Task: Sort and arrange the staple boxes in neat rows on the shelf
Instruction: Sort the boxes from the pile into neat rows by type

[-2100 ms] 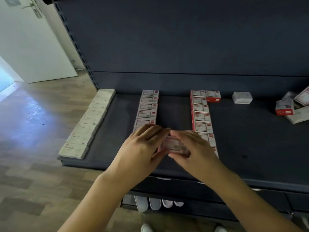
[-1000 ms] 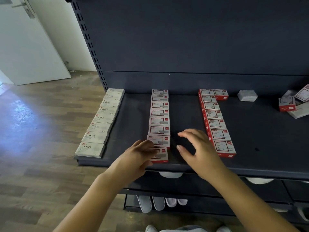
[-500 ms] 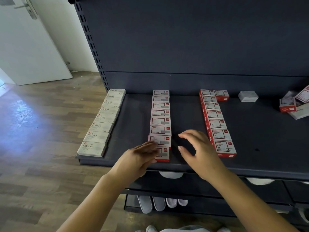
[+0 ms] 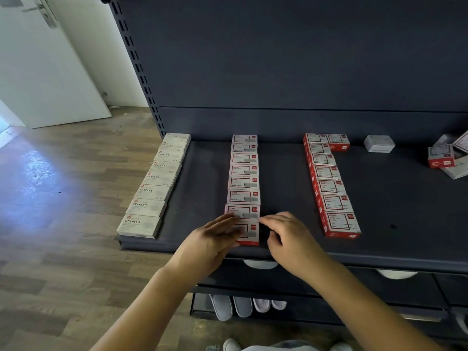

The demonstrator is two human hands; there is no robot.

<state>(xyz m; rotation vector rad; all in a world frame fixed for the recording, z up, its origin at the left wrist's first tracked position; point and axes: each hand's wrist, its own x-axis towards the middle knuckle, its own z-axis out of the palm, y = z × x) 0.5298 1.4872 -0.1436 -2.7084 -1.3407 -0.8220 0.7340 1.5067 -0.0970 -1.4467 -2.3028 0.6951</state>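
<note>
Dark shelf (image 4: 379, 198) carrying three front-to-back rows of staple boxes. Landmark: middle row (image 4: 243, 173) of white-and-red boxes.

Front box of the middle row (image 4: 249, 233) lying flat at the shelf's front edge, touching the box behind it. Left hand (image 4: 212, 239) resting against the left side of that front box, fingers (image 4: 225, 221) straight and held close together, laid partly over its top. Blurred at the tips, so exact contact hard to tell. Right hand (image 4: 291, 236) just right of the same box, fingers (image 4: 268, 219) curled, tips at the box's rear right corner; cannot tell whether pinching or only touching.

Left of the middle row, well apart: row of pale boxes marked STAPLES (image 4: 157, 183), running along the shelf's left edge. Right of the middle row, well apart: row of red-sided boxes (image 4: 329, 186), with one extra red box (image 4: 338, 141) beside its rear end. Further right of that, near the back: single white box (image 4: 379, 143) standing alone. Far right from the middle row: loose cluster of boxes (image 4: 448, 155), tilted and overlapping.

Below the middle row, under the shelf: white slippers (image 4: 243, 306) on a lower level. Left of everything: wood floor (image 4: 50, 198) and a white door (image 4: 38, 59).
</note>
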